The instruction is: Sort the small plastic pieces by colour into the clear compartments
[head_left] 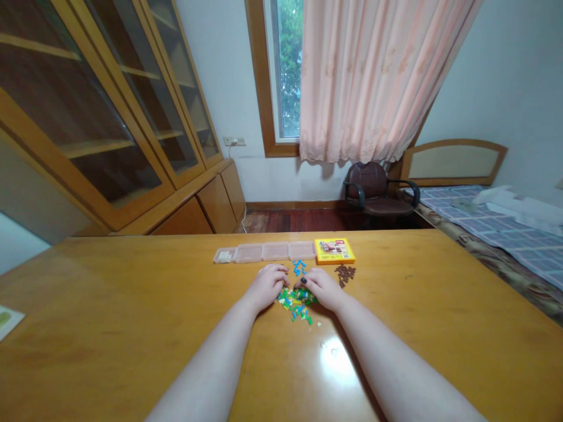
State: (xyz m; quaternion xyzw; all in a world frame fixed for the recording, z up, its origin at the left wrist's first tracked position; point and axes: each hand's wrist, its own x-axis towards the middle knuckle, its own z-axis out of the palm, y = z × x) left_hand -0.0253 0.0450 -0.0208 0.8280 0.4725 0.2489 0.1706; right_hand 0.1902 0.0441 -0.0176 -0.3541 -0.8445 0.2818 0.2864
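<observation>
A heap of tiny green, yellow and blue building pieces lies on the wooden table between my hands. My left hand rests at the heap's left edge, fingers curled down onto the pieces. My right hand rests at its right edge, fingers also curled onto them. A small group of blue pieces sits just beyond my fingertips. A cluster of brown pieces lies to the right of my right hand. What each hand pinches is too small to make out.
A row of clear plastic compartment boxes stands behind the heap, with a yellow box at its right end. A paper corner lies at the table's left edge. Beyond the table are a cabinet, an office chair and a bed.
</observation>
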